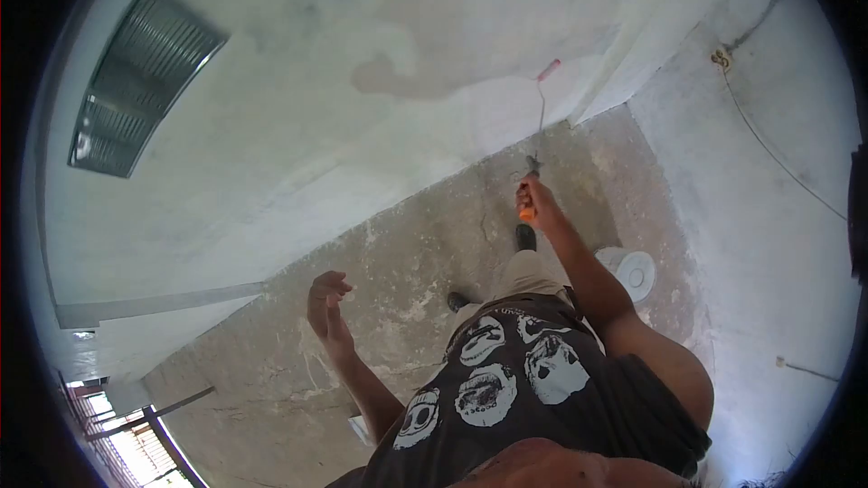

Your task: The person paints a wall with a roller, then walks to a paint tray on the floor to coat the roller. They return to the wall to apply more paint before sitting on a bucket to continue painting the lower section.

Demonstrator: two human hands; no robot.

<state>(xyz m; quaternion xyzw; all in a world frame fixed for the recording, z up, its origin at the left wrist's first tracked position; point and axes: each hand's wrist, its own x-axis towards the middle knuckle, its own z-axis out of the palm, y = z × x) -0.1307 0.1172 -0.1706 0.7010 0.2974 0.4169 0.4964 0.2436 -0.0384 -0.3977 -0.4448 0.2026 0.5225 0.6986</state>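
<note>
My right hand (537,199) is wrapped around the orange handle of a paint roller (542,99). Its thin metal frame reaches away from me, and the small pinkish roller head (549,70) lies at the pale wall (362,154), low down near the corner. Beside it on the wall falls the shadow of an arm and roller. Out to my left, in the air over the floor, my left hand (331,307) is empty, its fingers loosely bent and the thumb apart from them.
A white bucket (637,276) stands on the stained concrete floor (407,280) to my right. A louvred window (145,81) is set in the wall at upper left. Along the right wall hangs a cable (768,149). At lower left is a bright barred opening (136,447).
</note>
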